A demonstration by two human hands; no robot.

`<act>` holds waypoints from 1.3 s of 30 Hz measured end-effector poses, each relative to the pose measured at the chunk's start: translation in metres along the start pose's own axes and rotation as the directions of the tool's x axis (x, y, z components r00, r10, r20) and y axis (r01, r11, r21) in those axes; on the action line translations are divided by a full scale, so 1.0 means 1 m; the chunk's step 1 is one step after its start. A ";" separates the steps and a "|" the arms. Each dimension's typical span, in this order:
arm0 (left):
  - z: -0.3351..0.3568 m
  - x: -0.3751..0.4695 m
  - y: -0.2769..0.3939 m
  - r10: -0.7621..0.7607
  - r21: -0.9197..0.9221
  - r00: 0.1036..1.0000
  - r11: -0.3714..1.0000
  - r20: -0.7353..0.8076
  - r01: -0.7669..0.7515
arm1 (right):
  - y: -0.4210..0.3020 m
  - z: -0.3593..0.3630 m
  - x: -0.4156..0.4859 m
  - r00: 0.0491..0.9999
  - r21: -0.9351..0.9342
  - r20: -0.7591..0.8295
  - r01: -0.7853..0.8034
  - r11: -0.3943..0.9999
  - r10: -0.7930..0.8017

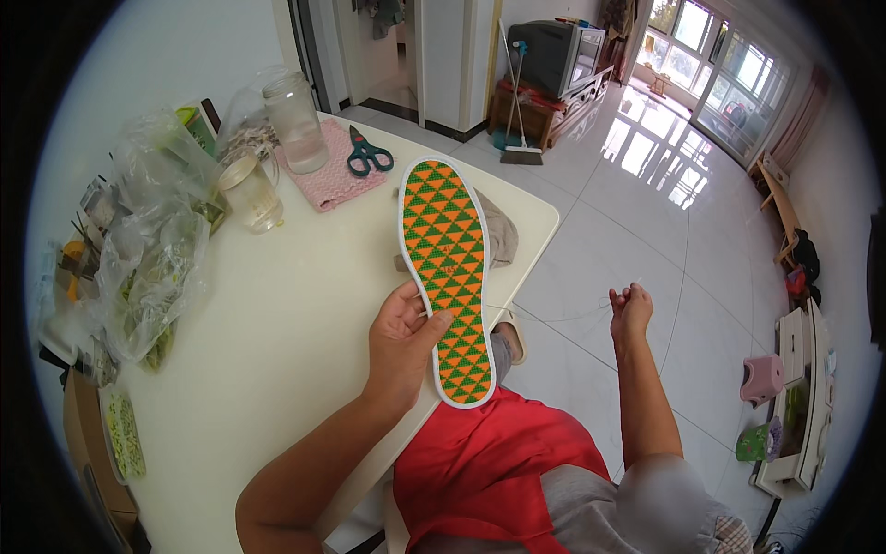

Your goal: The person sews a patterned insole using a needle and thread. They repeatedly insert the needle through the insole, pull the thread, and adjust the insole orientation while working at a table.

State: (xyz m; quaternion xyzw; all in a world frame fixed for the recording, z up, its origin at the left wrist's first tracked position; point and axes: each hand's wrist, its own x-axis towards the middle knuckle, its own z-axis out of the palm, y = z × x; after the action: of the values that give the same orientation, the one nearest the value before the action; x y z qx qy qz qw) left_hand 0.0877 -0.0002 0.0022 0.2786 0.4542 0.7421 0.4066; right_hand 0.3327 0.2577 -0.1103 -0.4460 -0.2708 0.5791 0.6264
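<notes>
My left hand (405,336) grips the waist of a shoe insole (448,277), its thumb on the patterned face. Orange and green triangles cover the insole inside a white edging, and small digits show near its middle. A thin thread (554,319) runs from the insole's right side to my right hand (630,308), which is raised out to the right over the floor with its fingertips pinched together. A fine needle-like tip seems to show at those fingertips, too small to be sure. Behind the insole, a greyish-beige cloth (502,228) lies on the table (277,311).
Scissors (369,154) and a glass jar (296,124) rest on a pink cloth (332,187). A glass mug (250,194) and plastic bags of greens (156,277) stand at the left. A broom (520,156) stands beyond the table, and a pink stool (761,379) at the right.
</notes>
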 end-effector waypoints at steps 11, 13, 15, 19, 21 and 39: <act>0.003 -0.001 0.000 0.028 0.002 0.999 1.000 -0.034 -0.028 | -0.011 0.051 -0.046 0.960 -0.045 0.276 0.060 0.997 -0.045; 0.003 -0.001 0.000 0.028 0.005 0.999 1.000 -0.029 -0.028 | -0.011 0.052 -0.049 0.959 -0.057 0.281 0.055 0.997 -0.037; 0.003 -0.001 0.001 0.026 0.007 0.999 1.000 -0.028 -0.026 | -0.010 0.051 -0.049 0.955 -0.057 0.293 0.054 0.997 -0.035; 0.003 -0.001 0.001 0.022 0.010 0.999 1.000 -0.025 -0.022 | -0.009 0.052 -0.050 0.953 -0.061 0.300 0.048 0.997 -0.028; 0.003 -0.001 0.001 0.022 0.011 1.000 1.000 -0.022 -0.022 | -0.010 0.053 -0.052 0.953 -0.066 0.303 0.038 0.997 -0.016; 0.000 0.000 -0.002 0.051 0.042 0.998 0.998 -0.029 -0.050 | 0.005 0.038 -0.037 0.961 -0.139 0.271 0.095 0.986 -0.055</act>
State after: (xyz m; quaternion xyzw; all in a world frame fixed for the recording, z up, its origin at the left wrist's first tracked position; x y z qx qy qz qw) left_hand 0.0884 0.0004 0.0002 0.2871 0.4683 0.7468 0.3749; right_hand 0.2903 0.2306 -0.0908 -0.3997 -0.4121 0.5873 0.5705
